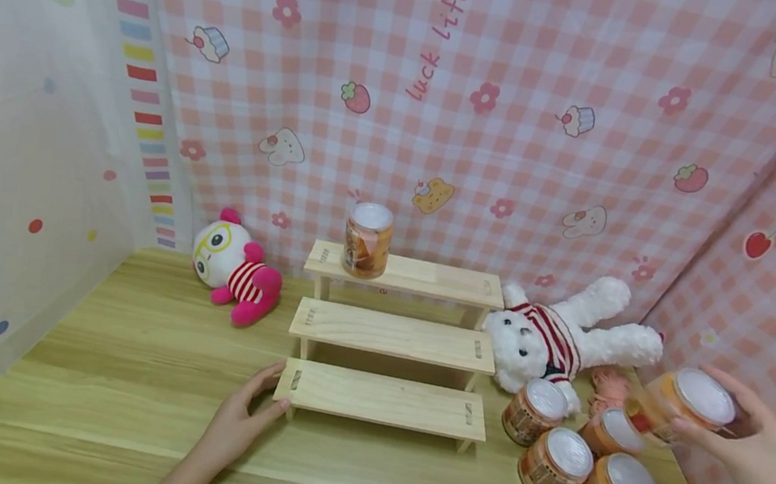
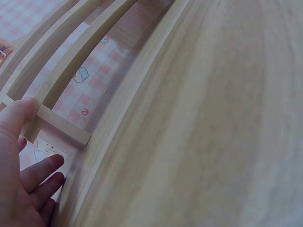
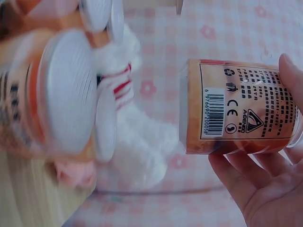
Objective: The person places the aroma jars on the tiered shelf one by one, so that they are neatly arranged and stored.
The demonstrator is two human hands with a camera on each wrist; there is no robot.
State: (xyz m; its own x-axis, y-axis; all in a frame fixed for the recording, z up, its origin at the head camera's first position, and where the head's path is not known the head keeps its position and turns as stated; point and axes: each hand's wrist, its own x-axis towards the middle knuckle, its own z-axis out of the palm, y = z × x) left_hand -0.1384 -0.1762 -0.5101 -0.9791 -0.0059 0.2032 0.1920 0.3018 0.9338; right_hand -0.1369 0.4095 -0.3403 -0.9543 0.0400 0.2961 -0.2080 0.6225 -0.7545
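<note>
Right hand (image 1: 760, 448) grips jar (image 3: 236, 106), fingers curled round it; left hand (image 1: 240, 418) pinches wooden shelf (image 1: 392, 334) at lower end.

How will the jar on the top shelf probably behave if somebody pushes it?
The jar might fall quickly if pushed toward the camera, since it stands near the front edge of the top shelf. Knocked over, it would likely roll, because its wall is round. It seems stiff: its sides look straight.

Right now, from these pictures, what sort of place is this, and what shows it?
Probably a small play corner or shop-style display on a table: pink checked cloth hangs behind, a stepped wooden shelf bears one jar, and a white soft toy lies beside it.
</note>
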